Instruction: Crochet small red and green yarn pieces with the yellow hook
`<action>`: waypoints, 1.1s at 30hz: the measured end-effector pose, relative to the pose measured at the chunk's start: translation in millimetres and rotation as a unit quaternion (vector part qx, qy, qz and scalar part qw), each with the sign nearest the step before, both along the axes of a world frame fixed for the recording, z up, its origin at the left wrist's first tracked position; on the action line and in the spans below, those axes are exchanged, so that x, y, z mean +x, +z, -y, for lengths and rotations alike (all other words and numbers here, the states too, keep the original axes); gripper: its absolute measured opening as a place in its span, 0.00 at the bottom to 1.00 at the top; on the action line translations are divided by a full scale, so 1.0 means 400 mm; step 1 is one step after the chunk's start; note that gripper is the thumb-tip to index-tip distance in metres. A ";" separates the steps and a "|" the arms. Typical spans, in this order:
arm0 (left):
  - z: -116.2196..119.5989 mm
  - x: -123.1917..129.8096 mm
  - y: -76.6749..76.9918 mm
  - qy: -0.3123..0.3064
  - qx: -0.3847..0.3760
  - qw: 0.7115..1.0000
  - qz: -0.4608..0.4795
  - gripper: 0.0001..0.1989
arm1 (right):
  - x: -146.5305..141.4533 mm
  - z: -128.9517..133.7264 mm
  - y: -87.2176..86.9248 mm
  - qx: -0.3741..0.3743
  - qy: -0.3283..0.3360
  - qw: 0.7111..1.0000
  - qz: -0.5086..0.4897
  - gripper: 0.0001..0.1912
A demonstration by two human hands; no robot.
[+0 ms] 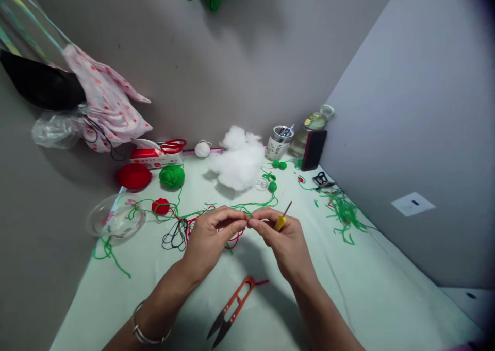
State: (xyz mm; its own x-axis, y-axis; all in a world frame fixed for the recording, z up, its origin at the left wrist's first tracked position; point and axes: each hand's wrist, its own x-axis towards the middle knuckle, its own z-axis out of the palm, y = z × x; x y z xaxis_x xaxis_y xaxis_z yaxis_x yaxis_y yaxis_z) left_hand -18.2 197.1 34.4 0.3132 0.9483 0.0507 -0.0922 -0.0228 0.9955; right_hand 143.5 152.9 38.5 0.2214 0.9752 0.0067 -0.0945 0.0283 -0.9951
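My left hand (207,240) and my right hand (286,243) meet above the middle of the table, fingertips touching. Both pinch green yarn (247,210), though the exact spot between the fingertips is mostly hidden. A crochet hook with a yellow handle (279,223) is tucked in my right hand, its metal shaft pointing up and away. Below the hands lies a pair of orange thread snips (240,298), blades towards me, with a short red yarn end beside its loop. Green and red strands trail behind my left hand, next to a bundle of black cord (175,236).
On the left are a clear plastic bowl (116,221), a red yarn ball (134,177) and a green yarn ball (172,177). White stuffing (237,160) sits at the back, beside a pen tin (279,144) and a phone (314,150). Green scraps (345,212) lie right.
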 end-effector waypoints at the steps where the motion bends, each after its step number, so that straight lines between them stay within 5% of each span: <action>1: 0.001 0.003 0.000 -0.003 -0.010 1.000 0.008 0.03 | -0.003 0.002 0.001 0.011 -0.010 1.000 0.012 0.09; 6: 0.009 0.012 0.004 0.031 0.001 0.999 0.014 0.02 | -0.011 0.004 -0.003 0.028 -0.033 0.999 0.014 0.09; 14: 0.016 0.019 0.001 0.010 -0.027 1.000 -0.011 0.04 | -0.018 -0.012 -0.012 -0.076 -0.032 0.987 -0.141 0.19; 23: 0.026 0.027 0.006 0.061 0.055 0.997 -0.009 0.03 | -0.036 0.004 -0.003 -0.011 -0.092 0.995 -0.032 0.10; 33: 0.013 0.010 0.009 -0.044 -0.089 0.994 0.047 0.07 | 0.001 -0.003 -0.005 -0.045 -0.051 0.994 -0.086 0.21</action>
